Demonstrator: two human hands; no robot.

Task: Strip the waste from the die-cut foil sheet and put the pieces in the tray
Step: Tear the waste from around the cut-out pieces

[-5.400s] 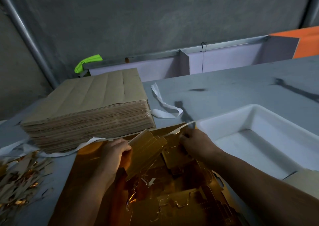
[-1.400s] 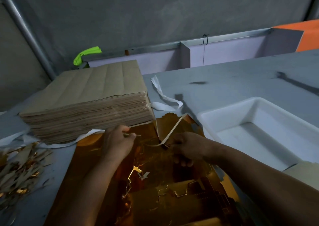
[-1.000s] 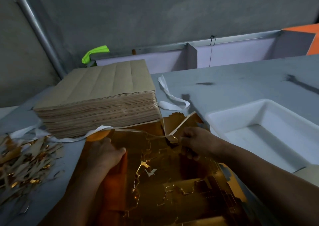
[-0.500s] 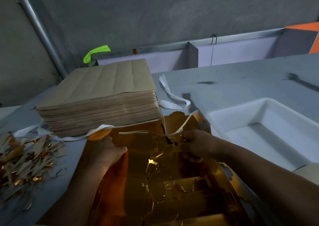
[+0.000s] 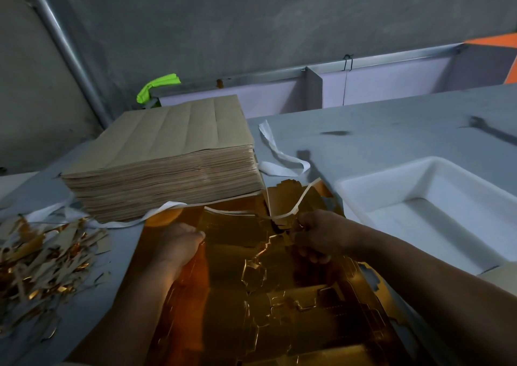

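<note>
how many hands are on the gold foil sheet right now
2. The left hand sits on the foil sheet near the brown stack; the right hand pinches a waste strip at the sheet's far edge, beside the white tray.

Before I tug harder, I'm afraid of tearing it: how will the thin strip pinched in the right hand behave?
Probably floppy: the thin strip curves loosely up from the right hand. Likely very light, being so narrow. It may snap if jerked, being only a sliver of the foil sheet.

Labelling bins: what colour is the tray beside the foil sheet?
The tray is plain white, clearest in the head view.
</note>
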